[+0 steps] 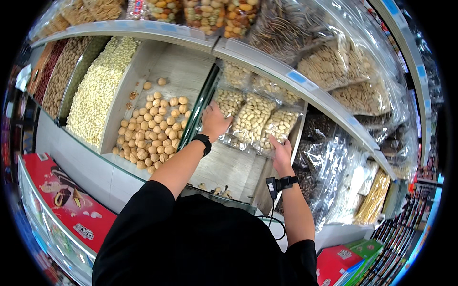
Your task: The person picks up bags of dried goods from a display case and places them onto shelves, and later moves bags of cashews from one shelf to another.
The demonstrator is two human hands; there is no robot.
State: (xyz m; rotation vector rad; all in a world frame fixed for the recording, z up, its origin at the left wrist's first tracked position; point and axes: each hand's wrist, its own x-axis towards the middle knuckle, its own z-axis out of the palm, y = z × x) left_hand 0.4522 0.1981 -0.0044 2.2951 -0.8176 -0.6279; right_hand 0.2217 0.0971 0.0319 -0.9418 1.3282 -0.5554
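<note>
Several clear plastic bags of pale nuts lie in the far part of a wooden bin. At the left end of the near row, my left hand (215, 121) is on a bag of nuts (229, 102), its thumb over the bag and its fingers along the left side. A second bag of nuts (254, 116) sits in the middle of the row. My right hand (282, 153) grips the near edge of the rightmost bag of nuts (281, 125) between thumb and fingers. Undersides of the bags are hidden.
Left of a glass divider (200, 102) is a bin of loose walnuts (152, 128), then a heap of small pale kernels (102, 90). A shelf edge (267, 59) with bagged goods overhangs the bins. Dark bagged goods (317, 143) lie at right. A cable (272, 219) hangs by my right wrist.
</note>
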